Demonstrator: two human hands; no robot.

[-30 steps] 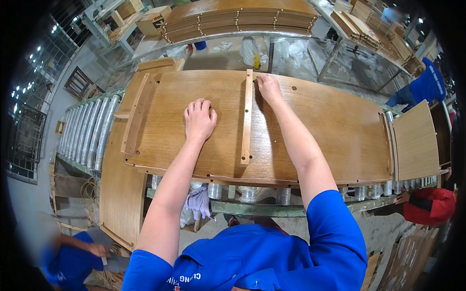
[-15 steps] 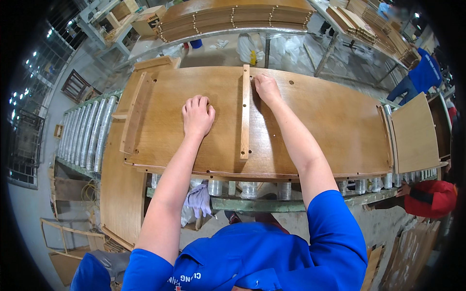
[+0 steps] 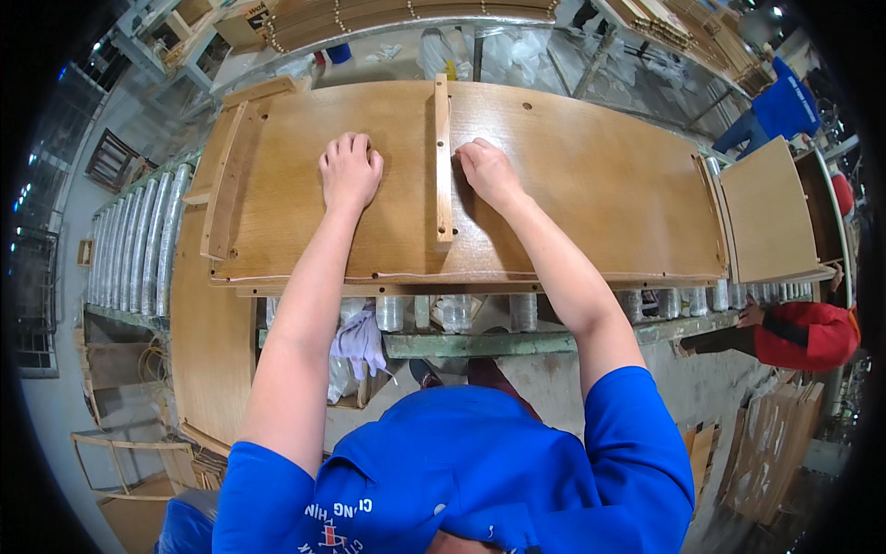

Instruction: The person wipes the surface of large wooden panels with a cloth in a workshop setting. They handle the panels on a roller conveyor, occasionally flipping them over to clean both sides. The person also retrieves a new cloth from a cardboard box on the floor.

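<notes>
A wide, glossy brown wooden panel (image 3: 591, 203) lies flat before me, with small dark holes near its edges. A narrow light wooden strip (image 3: 444, 157) stands across its middle, running from far to near. My left hand (image 3: 351, 172) rests on the panel left of the strip, fingers curled under; what they may hold is hidden. Just right of the strip is my right hand (image 3: 489, 172), thumb and fingers pinched together. Anything between those fingertips is too small to make out. Another wooden strip (image 3: 226, 185) lies along the panel's left end.
Under the panel runs a roller conveyor with wrapped rollers (image 3: 152, 245) and a green rail (image 3: 480, 344). A purple glove (image 3: 360, 340) hangs by it. Stacked boards (image 3: 406, 20) lie on a far table. A person in red (image 3: 805, 335) is at the right, one in blue (image 3: 784, 103) farther back.
My right hand has drawn back toward me from the strip's far end to beside its middle. The view has shifted, so the panel appears higher. My left hand keeps its place on the panel.
</notes>
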